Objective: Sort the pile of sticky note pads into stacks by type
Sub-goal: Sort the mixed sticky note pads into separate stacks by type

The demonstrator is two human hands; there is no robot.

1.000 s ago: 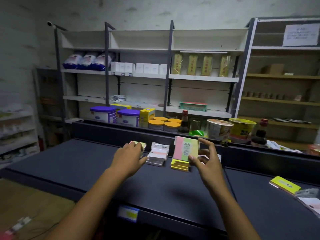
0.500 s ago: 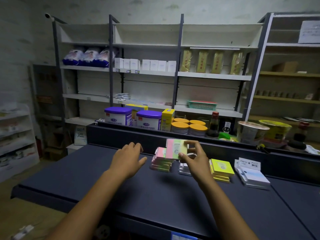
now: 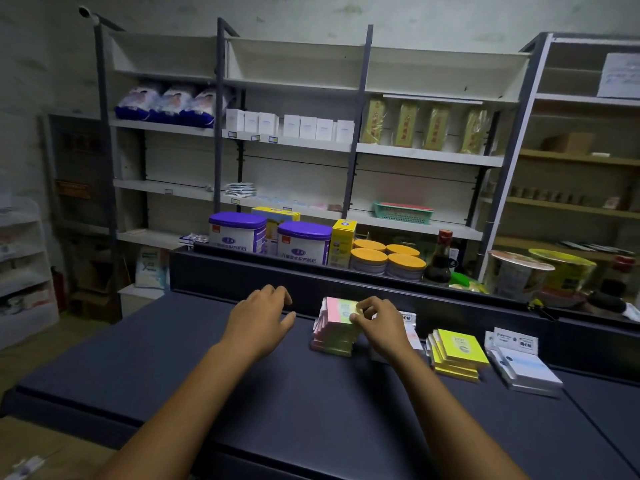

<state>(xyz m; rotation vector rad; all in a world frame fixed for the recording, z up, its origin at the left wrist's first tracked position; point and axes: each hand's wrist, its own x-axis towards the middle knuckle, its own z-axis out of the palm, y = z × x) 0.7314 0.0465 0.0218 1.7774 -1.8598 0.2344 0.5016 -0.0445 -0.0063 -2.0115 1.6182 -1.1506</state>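
Right hand [image 3: 379, 323] pinches top pad [image 3: 341, 308] on pink-green stack [image 3: 332, 336].

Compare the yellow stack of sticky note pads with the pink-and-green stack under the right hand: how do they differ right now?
The yellow stack is one plain yellow colour; the pink-and-green stack has pads striped pink and green. The yellow stack sits untouched, while the right hand pinches the top pad of the pink-and-green stack. The yellow stack lies further right along the dark counter. Both are loosely fanned piles of several square pads on that counter.
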